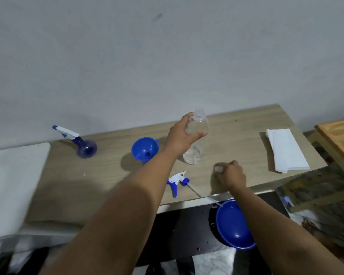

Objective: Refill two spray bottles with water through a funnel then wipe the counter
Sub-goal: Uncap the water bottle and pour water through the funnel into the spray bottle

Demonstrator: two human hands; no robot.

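**Two hands at work over an uncapped bottle**

Two bare hands share the wood-grain counter (111, 175). The left hand (182, 133) wraps its fingers and thumb round the upper body of a clear plastic bottle (196, 147), which stands upright on the counter with its neck open and only a little water visible at the bottom. The right hand (231, 175) rests just in front of the bottle, fingers curled round a small pale cap (218, 168) held against the surface.

Between the two forearms lies a white-and-blue trigger sprayer head (178, 182) on its side, its thin dip tube reaching past the counter's near edge. Below that edge sits a blue bowl (233, 225). Just left of the gripped bottle stands a blue funnel (145, 148), mouth up. Farther left, near the wall, is a blue round-bellied spray bottle (83, 145) with its trigger head fitted. A folded white cloth (286, 149) lies well apart at the counter's right end.
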